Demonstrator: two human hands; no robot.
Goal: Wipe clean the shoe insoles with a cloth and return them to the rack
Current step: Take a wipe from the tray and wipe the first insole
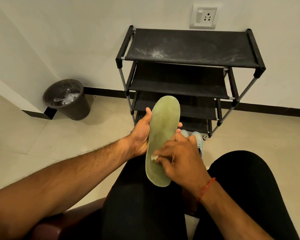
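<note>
A green shoe insole [163,125] stands tilted above my knees, its toe end pointing up toward the rack. My left hand [141,134] grips its left edge, fingertips showing past the right edge. My right hand [178,160] presses on the insole's lower half with a small white cloth [154,157] pinched under the fingers; most of the cloth is hidden. The black shoe rack [190,49] with several fabric shelves stands against the wall ahead, its dusty top shelf bare.
A pair of light blue shoes [197,137] sits on the floor at the rack's foot, partly hidden by my right hand. A dark waste bin [68,99] with plastic inside stands at the left by the wall corner. My black-trousered legs fill the lower frame.
</note>
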